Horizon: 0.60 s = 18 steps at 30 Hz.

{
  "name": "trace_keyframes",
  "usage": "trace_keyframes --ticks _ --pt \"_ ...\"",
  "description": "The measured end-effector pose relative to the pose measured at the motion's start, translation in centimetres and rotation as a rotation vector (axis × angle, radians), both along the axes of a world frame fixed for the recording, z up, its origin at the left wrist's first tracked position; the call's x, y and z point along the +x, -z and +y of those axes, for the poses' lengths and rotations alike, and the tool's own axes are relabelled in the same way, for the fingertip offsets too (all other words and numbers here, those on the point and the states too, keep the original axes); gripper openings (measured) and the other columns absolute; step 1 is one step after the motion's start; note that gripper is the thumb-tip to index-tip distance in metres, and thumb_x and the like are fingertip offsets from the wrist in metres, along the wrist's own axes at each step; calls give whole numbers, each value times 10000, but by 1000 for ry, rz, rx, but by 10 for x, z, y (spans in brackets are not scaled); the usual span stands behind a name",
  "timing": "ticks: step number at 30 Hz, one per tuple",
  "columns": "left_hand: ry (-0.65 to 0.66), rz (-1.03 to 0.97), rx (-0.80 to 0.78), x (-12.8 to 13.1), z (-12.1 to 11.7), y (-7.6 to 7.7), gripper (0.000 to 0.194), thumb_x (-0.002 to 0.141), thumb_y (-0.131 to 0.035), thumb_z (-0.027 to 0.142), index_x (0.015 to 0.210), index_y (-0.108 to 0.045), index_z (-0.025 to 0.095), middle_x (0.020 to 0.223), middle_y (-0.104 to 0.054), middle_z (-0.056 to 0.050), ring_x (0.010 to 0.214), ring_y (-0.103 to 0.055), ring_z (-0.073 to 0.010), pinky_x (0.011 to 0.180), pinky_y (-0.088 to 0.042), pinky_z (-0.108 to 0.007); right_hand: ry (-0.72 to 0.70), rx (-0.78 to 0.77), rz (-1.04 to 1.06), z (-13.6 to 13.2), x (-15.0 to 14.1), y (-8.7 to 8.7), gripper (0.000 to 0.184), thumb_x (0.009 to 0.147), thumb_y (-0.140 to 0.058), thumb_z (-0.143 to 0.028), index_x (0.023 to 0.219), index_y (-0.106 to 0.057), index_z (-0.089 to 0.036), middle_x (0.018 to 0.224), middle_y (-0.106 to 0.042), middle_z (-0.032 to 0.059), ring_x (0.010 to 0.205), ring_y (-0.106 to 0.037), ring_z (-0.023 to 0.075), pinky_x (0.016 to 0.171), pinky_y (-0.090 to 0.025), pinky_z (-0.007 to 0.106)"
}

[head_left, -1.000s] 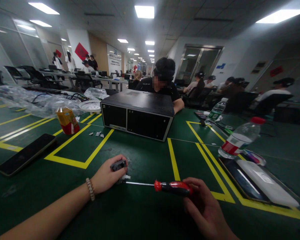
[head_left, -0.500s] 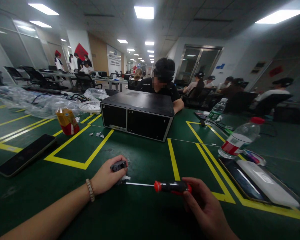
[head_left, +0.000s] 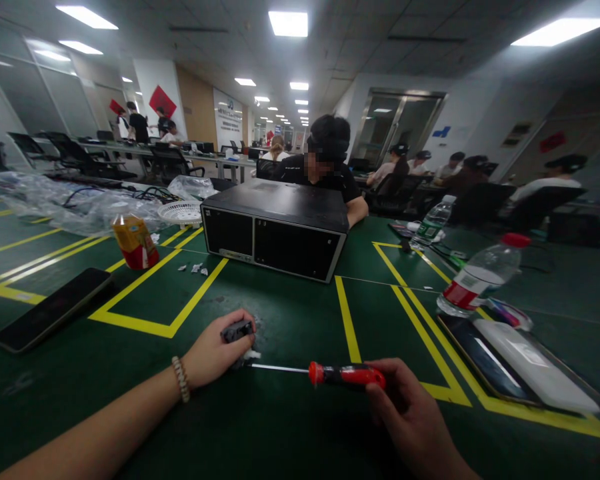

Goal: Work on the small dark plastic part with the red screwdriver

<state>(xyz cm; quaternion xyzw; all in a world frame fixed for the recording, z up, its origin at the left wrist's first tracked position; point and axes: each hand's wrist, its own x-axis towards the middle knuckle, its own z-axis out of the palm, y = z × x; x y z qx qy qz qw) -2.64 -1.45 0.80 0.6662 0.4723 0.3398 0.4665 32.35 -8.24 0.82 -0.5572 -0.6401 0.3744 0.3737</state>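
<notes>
My left hand is closed around a small dark part resting on the green table; a bead bracelet is on that wrist. My right hand grips the red and black handle of a screwdriver. Its thin metal shaft lies level and points left, the tip meeting the small part at my left fingers beside a bit of white material.
A black computer case lies beyond my hands, a seated person behind it. A phone and drink carton are at left. A water bottle and a tablet are at right. Yellow tape lines cross the table.
My right hand has shifted slightly on the screwdriver handle, as if turning it. My left hand and the part have stayed put. People in the far background have moved.
</notes>
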Motion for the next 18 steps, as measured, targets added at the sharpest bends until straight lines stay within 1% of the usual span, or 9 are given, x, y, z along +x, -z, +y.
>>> trace_keyframes --ticks 4,7,9,12,14,16,18 --pt "8 4 -13 -1 1 1 160 918 -610 313 1018 -601 189 948 -650 -47 816 -637 -219 733 -519 -355 -10 -3 7 0 1 -3 401 956 -601 -620 991 -642 -223 658 -630 -16 515 -592 160 469 -487 267" --pt "7 0 -11 0 1 0 172 912 -610 322 1019 -602 188 950 -648 -45 810 -634 -216 727 -516 -352 -30 34 8 1 1 -2 397 943 -620 -618 936 -658 -224 669 -647 -4 495 -591 151 448 -487 258" --pt "-3 3 2 1 1 0 169 902 -607 317 1008 -603 186 926 -640 -36 797 -621 -208 720 -506 -344 -20 65 31 2 1 1 375 928 -654 -599 991 -655 -229 747 -690 21 493 -608 152 435 -508 261" --pt "-25 18 34 2 1 1 149 881 -603 296 980 -604 184 882 -625 -22 775 -596 -194 718 -488 -334 29 109 106 2 1 6 363 910 -711 -535 1111 -599 -254 876 -729 48 491 -633 150 419 -537 261" --pt "-27 20 38 2 1 1 153 876 -600 296 978 -603 183 883 -624 -24 777 -595 -196 722 -487 -337 15 151 127 1 1 8 332 917 -722 -478 1127 -574 -267 888 -727 44 497 -644 151 422 -543 257" --pt "-20 16 25 2 1 1 165 882 -598 307 990 -604 182 905 -631 -32 791 -608 -205 726 -494 -344 -23 177 95 0 2 9 284 940 -704 -408 1151 -571 -272 892 -717 43 534 -663 162 453 -560 266" --pt "-16 13 18 1 1 2 172 887 -603 317 996 -605 184 913 -635 -34 793 -614 -208 724 -497 -346 -58 181 36 -1 3 7 288 963 -667 -339 1226 -567 -278 968 -711 63 603 -688 182 511 -589 292"
